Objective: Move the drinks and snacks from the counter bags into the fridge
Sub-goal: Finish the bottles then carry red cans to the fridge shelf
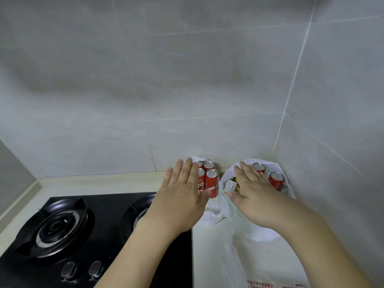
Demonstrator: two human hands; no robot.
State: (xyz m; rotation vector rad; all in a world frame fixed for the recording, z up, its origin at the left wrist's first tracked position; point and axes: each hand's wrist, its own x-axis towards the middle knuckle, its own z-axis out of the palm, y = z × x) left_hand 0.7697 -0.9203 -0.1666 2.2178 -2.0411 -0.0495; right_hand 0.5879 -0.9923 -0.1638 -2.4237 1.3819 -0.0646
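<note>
- Near edge: white plastic bag [257, 273] with red print lies flat on the pale counter [205, 256]; thin, limp film, no use as a handle.
- Black gas hob [83, 235] sits to the left, two burners, two knobs; not part of the task.
- Left hand [182, 196]: fingers straight and close together, thumb out, holding nothing, in front of the left bag [209, 213]; contact with the cans can't be confirmed.
- Right hand [253, 192]: fingers straight, slightly spread, reaching into the mouth of the right bag [255, 231], gripping nothing visible.
- Left bag holds four red cola cans [212, 180], upright, packed touching, against the tiled wall [187, 80].
- Right bag holds two more red cans [276, 179] plus a small snack box [229, 185]; the rest is hidden under the hand.
- Handling judgement: cans look full, so heavy-ish, rigid, smooth, maybe slippery; wrap round mid-body, one per hand.
- Box likely light, crushable; pinch by the sides.
- Bag film is soft and will snag; lift straight up.
- Fridge not in view.
</note>
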